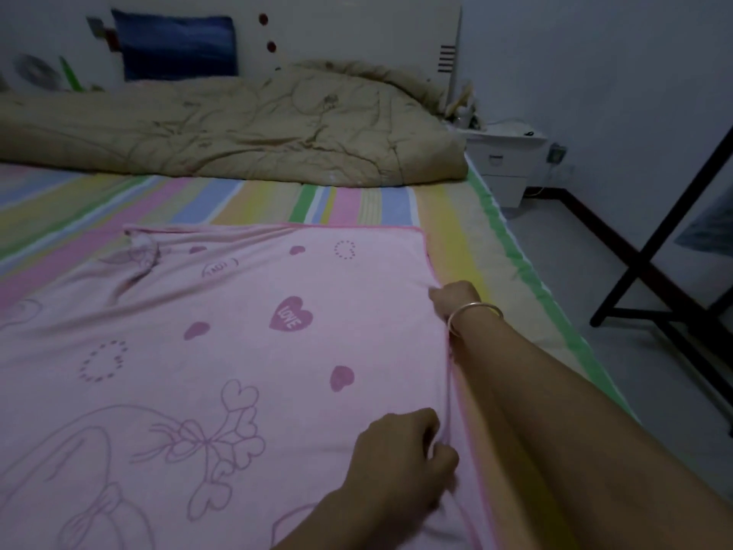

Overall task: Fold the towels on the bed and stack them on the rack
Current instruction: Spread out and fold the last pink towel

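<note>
Head view is filled by a large pink towel (238,331), printed with hearts and flower outlines, which is spread nearly flat over the striped sheet of the bed (357,200); some wrinkles are seen near its far left corner. The towel's right-hand edge is held at two places. Farther along that edge, the right hand (452,299), with a metal bangle (474,315) at its wrist, is closed with its fingers curled on the hem, and the cloth is gathered into small creases there. Nearer the camera, the left hand (400,454) is curled round the same edge, the hem being pinched between thumb and fingers. Both hands are thus placed at the towel's right border, with nearly all of the cloth lying to their left. A rumpled beige quilt (258,129) is bunched across the head of the bed, and a blue pillow (174,45) is propped against the wall behind it. Well apart from the towel, a dark-framed rack (654,264) is seen standing on the floor to the right of the bed, beyond a white nightstand (503,164).
</note>
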Tool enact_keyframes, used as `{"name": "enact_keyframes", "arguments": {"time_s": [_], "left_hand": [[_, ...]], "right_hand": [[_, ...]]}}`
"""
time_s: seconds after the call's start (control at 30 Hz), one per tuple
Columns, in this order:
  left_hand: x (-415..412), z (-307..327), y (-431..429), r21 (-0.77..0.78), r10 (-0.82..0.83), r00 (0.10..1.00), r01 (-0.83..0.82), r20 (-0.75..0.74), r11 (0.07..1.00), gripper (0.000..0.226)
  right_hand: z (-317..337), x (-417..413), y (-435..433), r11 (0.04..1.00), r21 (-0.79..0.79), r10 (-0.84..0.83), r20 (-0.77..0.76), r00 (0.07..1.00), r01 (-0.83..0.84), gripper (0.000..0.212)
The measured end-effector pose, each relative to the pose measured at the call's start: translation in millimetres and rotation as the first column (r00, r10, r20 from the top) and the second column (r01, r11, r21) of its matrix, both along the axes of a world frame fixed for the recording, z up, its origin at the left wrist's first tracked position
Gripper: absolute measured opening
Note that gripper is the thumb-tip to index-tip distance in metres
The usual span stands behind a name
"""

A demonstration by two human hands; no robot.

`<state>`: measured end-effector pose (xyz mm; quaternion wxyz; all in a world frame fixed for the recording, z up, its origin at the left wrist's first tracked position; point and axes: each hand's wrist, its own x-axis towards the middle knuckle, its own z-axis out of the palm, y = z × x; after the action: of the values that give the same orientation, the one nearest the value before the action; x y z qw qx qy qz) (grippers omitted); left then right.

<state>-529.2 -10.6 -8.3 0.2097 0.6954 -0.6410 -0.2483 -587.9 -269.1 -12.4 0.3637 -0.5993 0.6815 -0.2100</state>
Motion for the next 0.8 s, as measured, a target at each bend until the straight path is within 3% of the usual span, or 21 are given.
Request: {"name": "enact_keyframes", "arguments": {"time_s": [0.2, 0.27, 0.37, 0.43, 0.5, 0.63, 0.8], "left_hand": [[-4.2, -14.9, 4.5, -0.025, -0.085, 0.995, 0.086, 0.046, 0.996, 0.024], [-4.3, -12.0, 12.2, -0.046, -0.088, 0.996, 0.087, -0.018, 0.995, 0.025], [-3.3, -6.9, 34.6, -0.142, -0.031, 0.989, 0.009, -0.148, 0.990, 0.020], [-2.5, -4.8, 55.3, -0.252, 0.016, 0.987, -0.056, -0.158, 0.966, 0.013], [-1.6, -4.3, 76.3, -0.308, 0.014, 0.990, -0.057, -0.138, 0.950, 0.015], [-6.3, -8.5, 115.4, -0.279, -0.117, 0.993, 0.104, -0.030, 0.955, 0.026], [-15.7, -13.8, 150.6, -0.260, -0.212, 0.968, 0.242, 0.136, 0.935, 0.044]], "right_hand": [[-5.4, -7.7, 22.6, 0.996, -0.083, -0.038, -0.192, 0.981, 0.022, 0.049], [-2.4, -11.5, 29.5, 0.996, -0.091, -0.035, -0.222, 0.975, 0.015, 0.052], [0.3, -20.2, 42.1, 0.997, -0.071, 0.017, -0.191, 0.981, -0.031, 0.052], [-7.4, -27.9, 50.0, 0.998, -0.027, 0.061, -0.091, 0.994, -0.064, 0.053], [-16.9, -35.3, 61.5, 0.997, 0.002, 0.076, -0.004, 0.997, -0.076, 0.053], [-11.6, -44.9, 111.2, 0.994, -0.018, 0.106, 0.038, 0.994, -0.105, 0.045], [-17.7, -58.6, 165.6, 0.979, -0.060, 0.188, -0.078, 0.979, -0.193, 0.049]]}}
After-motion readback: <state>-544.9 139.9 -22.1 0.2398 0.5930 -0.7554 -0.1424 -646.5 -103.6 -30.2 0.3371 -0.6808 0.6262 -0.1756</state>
